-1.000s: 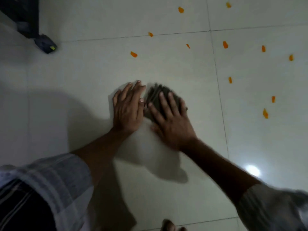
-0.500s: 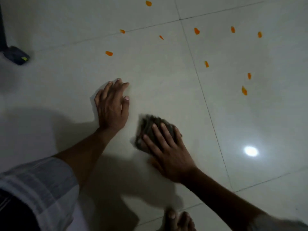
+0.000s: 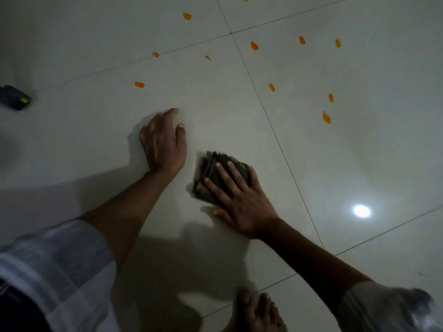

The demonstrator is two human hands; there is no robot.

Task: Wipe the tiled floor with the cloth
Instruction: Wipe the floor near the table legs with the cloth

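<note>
A dark grey bunched cloth point(image 3: 211, 168) lies on the pale glossy tiled floor point(image 3: 96, 130) near the middle of the view. My right hand point(image 3: 236, 200) presses flat on the cloth, fingers spread over its near right part. My left hand point(image 3: 163, 142) rests palm-down on the bare tile just left of the cloth, a small gap between them, holding nothing. Several small orange bits point(image 3: 139, 84) are scattered on the tiles beyond both hands, with more orange bits point(image 3: 326, 117) to the right.
A dark object with a yellow mark point(image 3: 14, 97) sits at the left edge. My bare foot point(image 3: 259, 312) stands at the bottom. A bright lamp reflection point(image 3: 361, 210) shines on the tile at right. Grout lines cross the floor.
My right hand has dragged the cloth back toward me, away from the left hand's fingertips. The left hand stays planted on the tile, its fingers now drawn together. The view has shifted.
</note>
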